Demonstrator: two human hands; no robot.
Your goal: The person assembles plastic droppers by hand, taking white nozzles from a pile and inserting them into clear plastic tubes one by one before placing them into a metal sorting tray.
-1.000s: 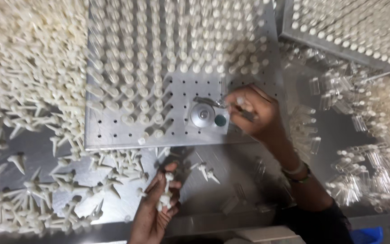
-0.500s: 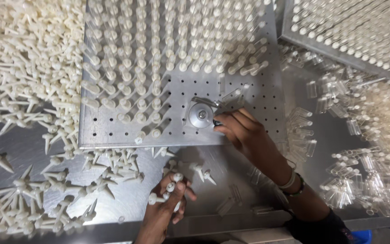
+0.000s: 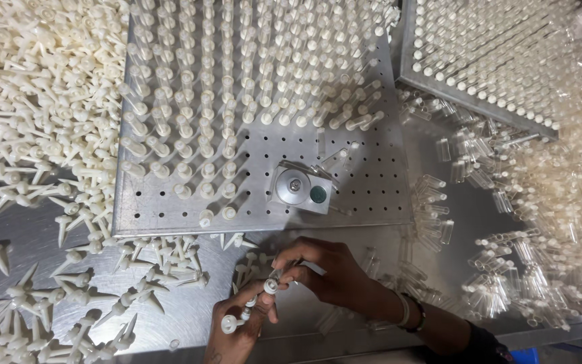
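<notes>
Both hands meet low over the steel desk (image 3: 345, 229), just in front of the perforated plate (image 3: 372, 182). The left hand (image 3: 240, 327) is closed around a little bundle of white plugs (image 3: 250, 307), three or four as far as I can tell, so spares sit ready in the palm. The right hand (image 3: 328, 269) pinches what looks like a clear tube (image 3: 279, 273) at one plug's head; too small to be sure. The plate keeps assembled pieces upright in rows, way too many to count, with the front rows mostly bare holes. One small metal block (image 3: 301, 187) sits on it. Loose plugs are heaped at the left (image 3: 28, 101), clear tubes heaped at the right (image 3: 540, 222), and a second full plate (image 3: 479, 54) sits behind.
</notes>
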